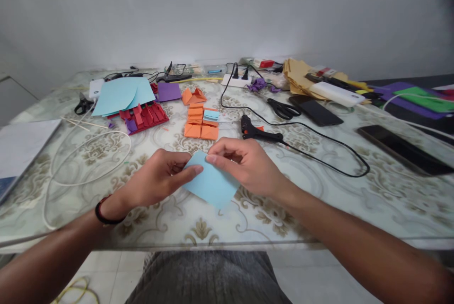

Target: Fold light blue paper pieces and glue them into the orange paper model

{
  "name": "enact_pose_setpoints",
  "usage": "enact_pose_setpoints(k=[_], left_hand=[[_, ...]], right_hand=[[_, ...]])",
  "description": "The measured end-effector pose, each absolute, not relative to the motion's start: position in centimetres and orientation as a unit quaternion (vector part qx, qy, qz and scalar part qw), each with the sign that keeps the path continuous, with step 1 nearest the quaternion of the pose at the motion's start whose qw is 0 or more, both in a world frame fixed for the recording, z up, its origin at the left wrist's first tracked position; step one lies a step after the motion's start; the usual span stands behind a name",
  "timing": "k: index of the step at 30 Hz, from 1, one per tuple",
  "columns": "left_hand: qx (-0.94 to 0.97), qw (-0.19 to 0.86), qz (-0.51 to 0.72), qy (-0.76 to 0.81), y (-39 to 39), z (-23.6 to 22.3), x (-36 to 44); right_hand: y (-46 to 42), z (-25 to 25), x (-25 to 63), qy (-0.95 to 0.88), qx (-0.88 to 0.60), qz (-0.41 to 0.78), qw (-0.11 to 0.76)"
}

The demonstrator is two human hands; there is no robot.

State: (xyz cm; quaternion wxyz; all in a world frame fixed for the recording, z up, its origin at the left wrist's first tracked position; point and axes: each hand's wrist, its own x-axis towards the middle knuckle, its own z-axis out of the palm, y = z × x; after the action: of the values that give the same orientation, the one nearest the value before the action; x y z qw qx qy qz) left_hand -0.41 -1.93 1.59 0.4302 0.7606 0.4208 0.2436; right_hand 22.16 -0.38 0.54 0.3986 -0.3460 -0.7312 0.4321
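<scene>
A light blue square of paper (213,185) is held between both hands above the front of the table, one corner pointing toward me. My left hand (161,176) pinches its left edge between thumb and fingers. At the upper edge, my right hand (244,164) grips the paper, thumb on top and fingers behind. Just beyond the hands lie folded orange paper pieces (201,130), with a small folded blue piece (211,115) on them. Another orange folded piece (194,96) sits farther back. To the right of these rests a black glue gun (260,133).
Blue sheets (124,93), a purple square (169,91) and red folded paper (145,117) lie at back left. Black scissors (283,108) and phones (315,110) are on the right. A power strip (236,81) stands behind; a black cord (326,126) and white cable (90,183) loop across the table.
</scene>
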Motion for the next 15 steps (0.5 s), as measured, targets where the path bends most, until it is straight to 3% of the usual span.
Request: enact_pose_setpoints(k=[3, 9, 15], left_hand=[[0.741, 0.458, 0.248, 0.424, -1.85, 1.69, -0.46], [0.717, 0.393, 0.327, 0.473, -1.43, 2.31, -0.91], [0.725, 0.397, 0.338, 0.45, -1.28, 1.83, -0.94]], right_hand=[[-0.3, 0.6, 22.22, -0.72, -0.357, 0.434, 0.407], [0.12, 0.62, 22.31, -0.699, -0.359, 0.462, 0.411], [0.28, 0.79, 22.78, -0.734, -0.352, 0.403, 0.418]])
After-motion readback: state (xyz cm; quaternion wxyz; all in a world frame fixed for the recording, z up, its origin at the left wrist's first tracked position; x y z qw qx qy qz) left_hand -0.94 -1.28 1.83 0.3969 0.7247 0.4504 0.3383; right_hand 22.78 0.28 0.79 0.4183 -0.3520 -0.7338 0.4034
